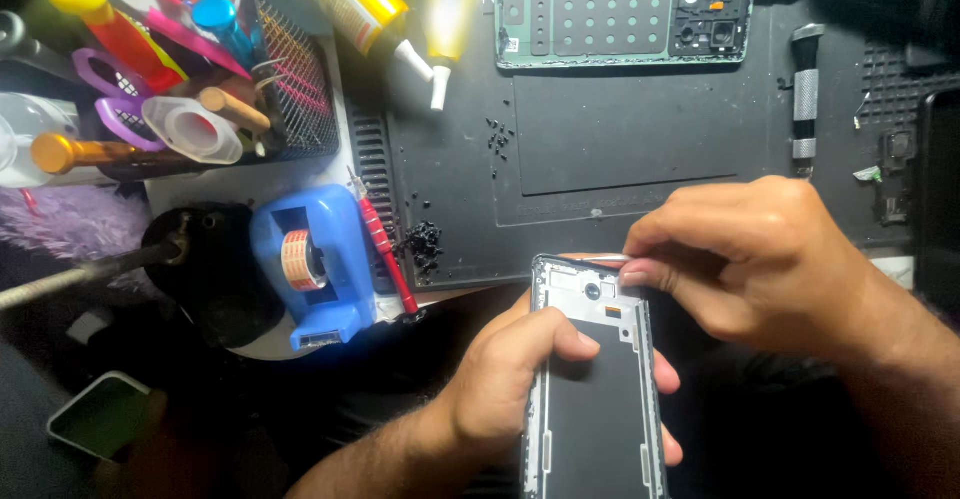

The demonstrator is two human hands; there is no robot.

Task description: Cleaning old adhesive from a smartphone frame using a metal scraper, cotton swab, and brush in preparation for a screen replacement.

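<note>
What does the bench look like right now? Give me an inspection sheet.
Surface: dark work mat, small black screws scattered on it.
Job's things: opened phone frame, back side up; thin tool at its top edge.
Clutter: blue tape dispenser, red screwdriver, glue tubes, mesh basket of tools, second phone frame.
Grippers: left hand grips the frame's side; right hand pinches the tool.
Cables: nothing seen.
Surroundings: dim; metal-handled tool at right.

A dark work mat covers the dimly lit bench.
</note>
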